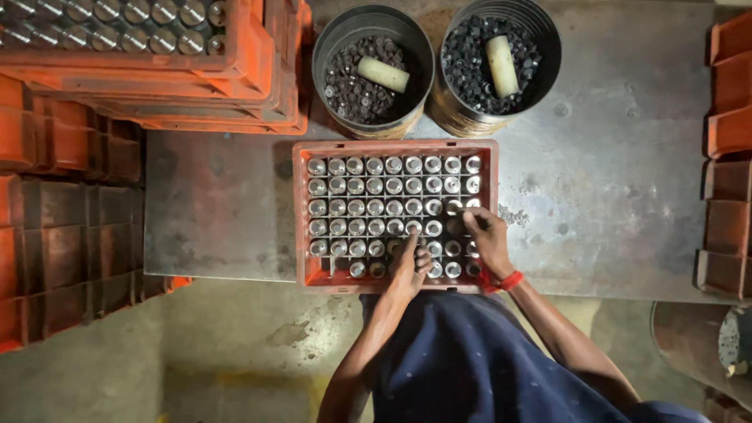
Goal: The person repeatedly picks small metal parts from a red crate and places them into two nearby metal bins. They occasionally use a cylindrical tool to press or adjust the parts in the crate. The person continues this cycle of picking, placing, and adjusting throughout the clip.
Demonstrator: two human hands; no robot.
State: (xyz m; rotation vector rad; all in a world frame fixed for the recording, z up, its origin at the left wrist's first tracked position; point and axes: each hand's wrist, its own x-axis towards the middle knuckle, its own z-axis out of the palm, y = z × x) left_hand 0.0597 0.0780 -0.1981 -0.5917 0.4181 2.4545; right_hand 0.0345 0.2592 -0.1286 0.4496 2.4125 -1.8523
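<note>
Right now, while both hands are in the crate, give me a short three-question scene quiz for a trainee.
1. True or false: both the left hand and the right hand are over the orange crate of upright metal cylinders.
2. How many round metal buckets stand behind the crate?
A) one B) two C) three
3. Fill in: each bucket of small dark parts has a pale ______ lying on top.

Key: 1 true; 2 B; 3 cylinder.
</note>
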